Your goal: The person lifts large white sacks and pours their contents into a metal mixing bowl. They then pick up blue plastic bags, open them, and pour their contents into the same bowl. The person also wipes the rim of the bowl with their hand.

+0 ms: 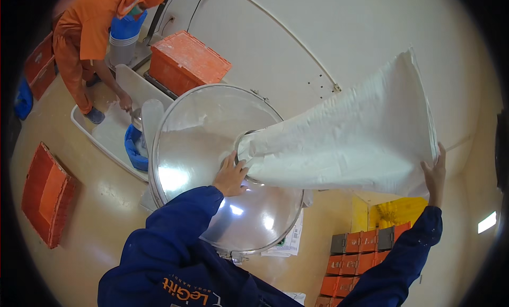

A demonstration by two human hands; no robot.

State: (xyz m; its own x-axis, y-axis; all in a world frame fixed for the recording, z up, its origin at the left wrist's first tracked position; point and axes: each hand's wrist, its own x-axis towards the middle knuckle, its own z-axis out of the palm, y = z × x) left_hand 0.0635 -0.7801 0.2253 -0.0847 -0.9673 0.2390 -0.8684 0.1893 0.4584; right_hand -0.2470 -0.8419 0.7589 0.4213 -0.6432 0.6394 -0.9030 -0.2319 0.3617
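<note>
Head view: nearest, the left hand (230, 175) lies at the narrow end of a white sack (344, 140), fingers spread beside the opening in a shiny round cover (201, 116); whether it grips or merely presses, I cannot tell. It probably steadies that end at the opening. The right hand (434, 174) is clamped on the sack's wide edge, seemingly to keep it raised so the sack slopes down leftward to the cover. Whether anything is inside does not show.

The count here: two hands, one sack, one cover. Beyond, at lower right, stand stacked orange and grey crates (365, 242), several, partly hidden by the right sleeve (403, 254), so no full count. On the left, one open orange crate (47, 195) rests on the floor (114, 201).

Past the cover, one blue-lined container (136, 153) sits in one white tray (79, 116), probably to catch spills; one co-worker (98, 20) holds one scoop (137, 119) over it. Farther back are one closed orange crate (185, 63) and one pale bucket (123, 51).
</note>
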